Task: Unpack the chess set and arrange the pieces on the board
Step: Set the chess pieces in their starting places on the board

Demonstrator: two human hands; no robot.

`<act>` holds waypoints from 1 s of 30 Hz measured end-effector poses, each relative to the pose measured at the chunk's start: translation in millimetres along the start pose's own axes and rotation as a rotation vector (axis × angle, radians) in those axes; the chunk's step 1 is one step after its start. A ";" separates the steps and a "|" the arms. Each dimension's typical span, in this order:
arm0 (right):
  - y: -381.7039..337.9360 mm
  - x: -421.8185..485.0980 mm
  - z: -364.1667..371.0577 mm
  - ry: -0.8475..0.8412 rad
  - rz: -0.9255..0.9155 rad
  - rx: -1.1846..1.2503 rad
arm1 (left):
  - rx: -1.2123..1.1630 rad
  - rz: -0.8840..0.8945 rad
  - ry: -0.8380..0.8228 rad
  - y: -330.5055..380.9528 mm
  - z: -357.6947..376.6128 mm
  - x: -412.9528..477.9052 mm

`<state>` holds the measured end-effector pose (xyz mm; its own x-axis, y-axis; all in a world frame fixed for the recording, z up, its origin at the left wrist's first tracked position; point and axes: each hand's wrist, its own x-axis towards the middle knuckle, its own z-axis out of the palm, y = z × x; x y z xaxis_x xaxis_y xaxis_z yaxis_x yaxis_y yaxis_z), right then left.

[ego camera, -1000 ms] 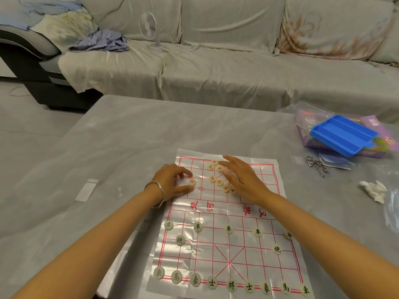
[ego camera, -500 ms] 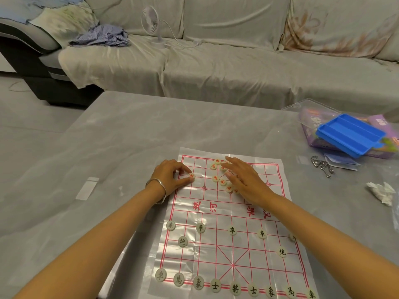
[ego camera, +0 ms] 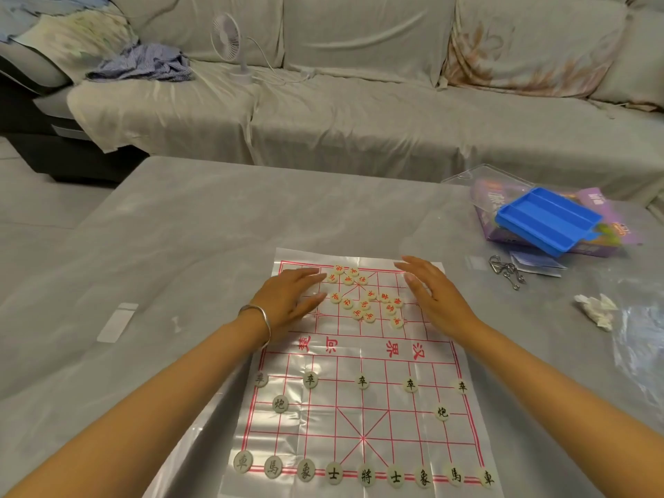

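Chess board point(ego camera: 381, 400): thin plastic sheet w/ red grid, lying flat on grey table point(ego camera: 215, 228), centre-front of the person.

Black-lettered pieces point(ego camera: 365, 475): set out on near half. Nine in the near-edge row, two one step further in, five in a row before the river text.

Red-lettered pieces point(ego camera: 364, 303): unsorted, lying loose in two small clusters on far half.

Left hand point(ego camera: 287, 300): palm down on far-left part of board, just beside the red pieces. Fingers straight and spread, gripping nothing. Silver bangle point(ego camera: 264, 318) at wrist.

Right hand point(ego camera: 431, 296): at the far-right part of board, near the red pieces. Fingers straight and together, nothing held. Contact w/ board: cannot tell.

Blue tray point(ego camera: 546, 219): far right on table, atop a purple box point(ego camera: 611, 210). Metal rings point(ego camera: 506, 274) and crumpled tissue point(ego camera: 594, 309) nearby.
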<state>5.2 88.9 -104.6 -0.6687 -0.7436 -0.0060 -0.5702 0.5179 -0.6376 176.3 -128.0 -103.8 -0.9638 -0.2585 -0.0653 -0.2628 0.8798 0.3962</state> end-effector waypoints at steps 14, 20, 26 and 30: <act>27.1 -36.3 -12.1 -0.154 -0.037 -0.094 | 0.251 0.222 -0.295 45.6 34.7 -1.6; 30.2 -41.3 -15.2 -0.155 -0.033 -0.100 | 0.224 0.133 -0.274 41.6 35.7 11.0; 28.9 -46.9 -13.1 -0.210 -0.047 -0.119 | 0.222 0.121 -0.243 31.9 33.7 4.9; 26.0 -51.5 -8.1 -0.277 -0.114 -0.171 | 0.235 0.146 -0.246 32.8 35.0 -7.5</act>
<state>20.9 144.1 -114.7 -0.4544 -0.8753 -0.1656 -0.7213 0.4706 -0.5082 173.3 -83.2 -122.4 -0.9663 -0.0452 -0.2534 -0.0976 0.9753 0.1983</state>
